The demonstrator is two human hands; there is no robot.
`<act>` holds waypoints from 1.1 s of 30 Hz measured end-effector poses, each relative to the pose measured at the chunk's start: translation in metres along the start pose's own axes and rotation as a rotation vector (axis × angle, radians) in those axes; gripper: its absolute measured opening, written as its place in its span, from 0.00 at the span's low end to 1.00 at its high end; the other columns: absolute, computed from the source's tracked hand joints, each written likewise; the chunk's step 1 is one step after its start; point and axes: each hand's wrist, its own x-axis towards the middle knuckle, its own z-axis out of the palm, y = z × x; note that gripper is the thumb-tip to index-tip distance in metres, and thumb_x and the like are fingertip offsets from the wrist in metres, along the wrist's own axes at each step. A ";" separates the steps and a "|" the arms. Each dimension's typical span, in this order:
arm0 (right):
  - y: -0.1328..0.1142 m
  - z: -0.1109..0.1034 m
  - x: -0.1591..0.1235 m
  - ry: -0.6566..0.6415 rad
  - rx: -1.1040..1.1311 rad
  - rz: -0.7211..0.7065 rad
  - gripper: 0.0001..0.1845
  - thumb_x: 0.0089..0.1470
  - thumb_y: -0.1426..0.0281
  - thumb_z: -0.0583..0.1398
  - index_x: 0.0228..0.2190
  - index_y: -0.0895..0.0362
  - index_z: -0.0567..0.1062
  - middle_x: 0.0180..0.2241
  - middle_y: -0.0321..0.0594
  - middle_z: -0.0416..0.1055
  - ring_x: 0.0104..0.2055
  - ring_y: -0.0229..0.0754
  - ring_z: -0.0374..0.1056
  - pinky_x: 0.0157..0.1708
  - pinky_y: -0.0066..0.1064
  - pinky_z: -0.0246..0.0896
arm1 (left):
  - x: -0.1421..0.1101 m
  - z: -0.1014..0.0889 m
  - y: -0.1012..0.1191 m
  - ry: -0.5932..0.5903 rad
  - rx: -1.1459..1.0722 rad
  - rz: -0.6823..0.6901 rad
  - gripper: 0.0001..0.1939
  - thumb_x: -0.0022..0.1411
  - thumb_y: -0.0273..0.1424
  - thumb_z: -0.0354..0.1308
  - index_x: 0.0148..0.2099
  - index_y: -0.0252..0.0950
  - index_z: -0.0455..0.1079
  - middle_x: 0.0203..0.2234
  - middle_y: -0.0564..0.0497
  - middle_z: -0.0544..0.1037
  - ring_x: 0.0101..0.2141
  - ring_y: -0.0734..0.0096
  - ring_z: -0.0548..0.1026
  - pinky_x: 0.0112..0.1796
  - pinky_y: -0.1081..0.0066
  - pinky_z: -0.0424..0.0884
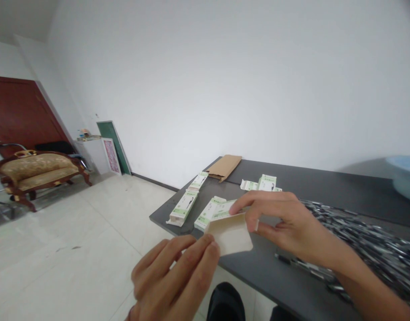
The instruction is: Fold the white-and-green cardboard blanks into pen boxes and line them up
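A small white and green carton (pixel 229 234) is held above the near edge of the dark table, its open end with a pale flap turned toward me. My right hand (pixel 278 218) grips it from the right, fingers over the top and thumb at the side. At the left corner of the flap, my left hand (pixel 181 267) pinches the card between thumb and fingertips. Just behind lies another carton (pixel 209 211) of the same kind. To the right of my right hand spreads a heap of black and clear pens (pixel 362 240).
Further cartons lie on the dark table (pixel 251 272), at its left edge (pixel 184 207) and farther back (pixel 267 183). A brown paper envelope (pixel 226 166) lies at the far corner. A light blue basin (pixel 405 178) stands at the right. A sofa (pixel 40 167) is across the room.
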 end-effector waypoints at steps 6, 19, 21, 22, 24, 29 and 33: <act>-0.001 0.001 0.001 0.010 0.009 -0.001 0.10 0.63 0.79 0.64 0.33 0.52 0.74 0.45 0.32 0.80 0.46 0.33 0.76 0.47 0.24 0.68 | 0.000 0.001 0.000 0.010 -0.010 -0.028 0.10 0.64 0.20 0.65 0.48 0.27 0.80 0.40 0.45 0.86 0.38 0.61 0.81 0.34 0.64 0.76; 0.000 0.001 0.002 0.036 0.121 0.111 0.11 0.59 0.80 0.65 0.29 0.53 0.74 0.42 0.37 0.82 0.43 0.39 0.78 0.44 0.29 0.72 | 0.008 0.002 0.006 0.031 0.047 0.047 0.09 0.69 0.22 0.59 0.46 0.32 0.80 0.39 0.49 0.87 0.35 0.64 0.83 0.29 0.67 0.77; 0.005 0.002 0.002 0.032 0.207 0.182 0.12 0.56 0.83 0.65 0.29 0.54 0.74 0.42 0.38 0.82 0.45 0.41 0.78 0.45 0.29 0.72 | 0.014 0.000 0.010 0.032 0.057 0.086 0.09 0.70 0.23 0.59 0.46 0.34 0.80 0.38 0.52 0.87 0.34 0.66 0.83 0.28 0.69 0.77; 0.007 0.002 0.002 0.027 0.251 0.212 0.13 0.55 0.83 0.65 0.29 0.54 0.74 0.43 0.38 0.82 0.46 0.41 0.78 0.46 0.30 0.71 | 0.017 -0.001 0.012 0.010 0.059 0.095 0.09 0.70 0.23 0.59 0.46 0.35 0.80 0.38 0.53 0.87 0.33 0.67 0.83 0.28 0.69 0.77; 0.012 0.003 0.001 0.017 0.323 0.259 0.13 0.54 0.85 0.65 0.28 0.54 0.73 0.43 0.39 0.82 0.47 0.42 0.77 0.46 0.30 0.71 | 0.023 -0.005 0.015 -0.079 0.044 0.091 0.10 0.71 0.24 0.58 0.48 0.35 0.80 0.40 0.54 0.87 0.35 0.67 0.84 0.30 0.69 0.79; 0.018 0.005 0.000 0.029 0.385 0.293 0.13 0.54 0.83 0.65 0.27 0.54 0.73 0.43 0.40 0.82 0.48 0.44 0.77 0.47 0.33 0.70 | 0.026 -0.007 0.017 -0.115 0.014 0.055 0.10 0.70 0.23 0.60 0.50 0.35 0.80 0.41 0.53 0.87 0.36 0.67 0.85 0.30 0.69 0.80; 0.017 0.006 0.000 0.035 0.394 0.281 0.12 0.54 0.81 0.67 0.28 0.54 0.73 0.43 0.40 0.82 0.50 0.45 0.77 0.49 0.34 0.70 | 0.023 -0.005 0.019 -0.100 0.008 0.058 0.09 0.70 0.23 0.61 0.49 0.34 0.80 0.40 0.53 0.87 0.35 0.67 0.85 0.30 0.70 0.80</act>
